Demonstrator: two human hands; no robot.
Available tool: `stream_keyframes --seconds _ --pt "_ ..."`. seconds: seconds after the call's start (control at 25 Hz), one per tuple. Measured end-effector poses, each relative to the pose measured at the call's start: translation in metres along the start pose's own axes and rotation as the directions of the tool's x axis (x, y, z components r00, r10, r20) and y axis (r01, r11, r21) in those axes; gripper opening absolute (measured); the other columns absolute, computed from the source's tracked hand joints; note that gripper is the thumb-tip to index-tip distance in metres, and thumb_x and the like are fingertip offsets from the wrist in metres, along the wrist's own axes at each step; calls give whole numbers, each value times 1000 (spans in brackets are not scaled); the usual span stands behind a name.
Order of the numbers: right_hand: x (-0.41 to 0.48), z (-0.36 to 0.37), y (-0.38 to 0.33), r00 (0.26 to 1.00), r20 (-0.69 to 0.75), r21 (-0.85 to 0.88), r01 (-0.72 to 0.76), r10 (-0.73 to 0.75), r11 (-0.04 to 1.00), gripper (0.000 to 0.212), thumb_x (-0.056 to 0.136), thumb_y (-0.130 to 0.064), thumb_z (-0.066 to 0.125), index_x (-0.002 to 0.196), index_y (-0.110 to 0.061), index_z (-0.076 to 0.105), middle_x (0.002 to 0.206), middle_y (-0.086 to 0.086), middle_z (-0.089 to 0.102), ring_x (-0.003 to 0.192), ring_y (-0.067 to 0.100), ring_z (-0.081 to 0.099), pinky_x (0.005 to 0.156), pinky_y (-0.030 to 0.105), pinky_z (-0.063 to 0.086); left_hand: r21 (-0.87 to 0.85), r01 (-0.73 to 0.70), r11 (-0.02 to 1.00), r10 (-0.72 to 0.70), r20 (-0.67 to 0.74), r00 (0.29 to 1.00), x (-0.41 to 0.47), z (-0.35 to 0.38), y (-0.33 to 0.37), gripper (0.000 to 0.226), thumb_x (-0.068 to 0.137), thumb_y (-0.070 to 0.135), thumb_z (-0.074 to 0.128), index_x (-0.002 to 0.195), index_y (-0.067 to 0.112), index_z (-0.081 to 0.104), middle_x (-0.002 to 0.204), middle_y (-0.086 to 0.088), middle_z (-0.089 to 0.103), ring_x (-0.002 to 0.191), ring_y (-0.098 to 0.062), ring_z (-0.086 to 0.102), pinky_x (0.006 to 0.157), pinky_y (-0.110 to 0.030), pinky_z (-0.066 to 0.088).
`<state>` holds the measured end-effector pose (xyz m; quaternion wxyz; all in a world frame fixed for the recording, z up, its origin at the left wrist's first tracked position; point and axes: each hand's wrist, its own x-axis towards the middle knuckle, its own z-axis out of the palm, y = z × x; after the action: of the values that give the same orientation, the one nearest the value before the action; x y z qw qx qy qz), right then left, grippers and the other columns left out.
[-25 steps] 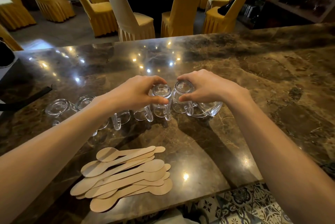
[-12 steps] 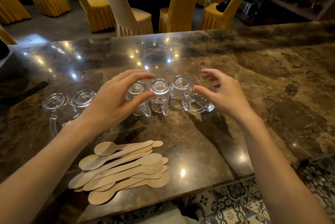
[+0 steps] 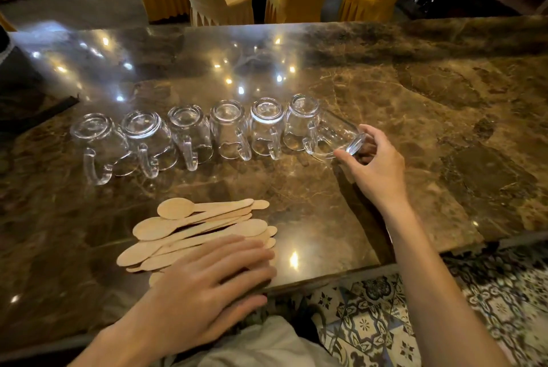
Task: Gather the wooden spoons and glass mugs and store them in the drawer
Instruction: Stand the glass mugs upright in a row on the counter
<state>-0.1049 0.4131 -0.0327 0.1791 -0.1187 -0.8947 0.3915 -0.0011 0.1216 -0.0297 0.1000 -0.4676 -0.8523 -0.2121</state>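
Left hand [image 3: 207, 283] rests flat, fingers straight, on light wooden spoons [image 3: 189, 227] near the bench [image 3: 415, 99] edge. Right hand [image 3: 376, 167] pinches the tipped glass mug [image 3: 335, 136] at the row's end. It is probably slippery and fragile, so the handle likely gives the surest hold.

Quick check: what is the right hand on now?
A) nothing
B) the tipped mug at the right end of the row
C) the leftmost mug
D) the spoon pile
B: the right hand pinches the base of the tipped mug, while the left hand lies flat on the spoons.
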Motion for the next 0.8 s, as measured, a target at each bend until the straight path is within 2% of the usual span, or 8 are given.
stream_keyframes --seconds 0.12,0.24,0.4,0.6,0.8 --pt "0 5 -1 1000 -24 -27 1 -2 1000 70 74 -39 76 134 -19 47 130 5 58 113 19 54 97 34 43 62 -104 993 99 84 992 -6 15 3 28 93 37 53 115 26 68 125 8 62 121 -8 53 105 -28 41" --pt "0 10 -2 1000 -17 -41 19 -20 999 65 75 -38 76 132 -18 49 129 4 59 116 21 54 100 36 42 126 -97 987 85 96 992 -14 22 0 29 96 32 49 120 26 65 127 8 61 124 -8 50 107 -30 38" --pt "-3 11 1 1000 11 -39 0 1 999 64 77 -38 74 133 -18 49 130 5 58 118 21 54 100 42 44 114 -90 989 78 111 991 -19 27 0 31 95 31 53 124 27 61 131 8 58 129 -9 46 107 -31 38" --pt "3 -3 -6 1000 -20 -24 -10 10 1000 60 78 -33 75 130 -16 52 128 3 60 116 20 55 100 30 42 95 -68 993 57 121 991 -22 26 1 32 95 32 52 125 27 59 131 8 57 131 -9 43 108 -31 36" --pt "16 -42 -23 997 40 -168 77 -71 983 63 77 -30 76 133 -18 48 130 6 58 117 21 54 99 43 46 89 -69 994 59 101 993 -24 26 1 30 95 31 51 123 27 61 129 8 59 129 -10 46 106 -31 39"
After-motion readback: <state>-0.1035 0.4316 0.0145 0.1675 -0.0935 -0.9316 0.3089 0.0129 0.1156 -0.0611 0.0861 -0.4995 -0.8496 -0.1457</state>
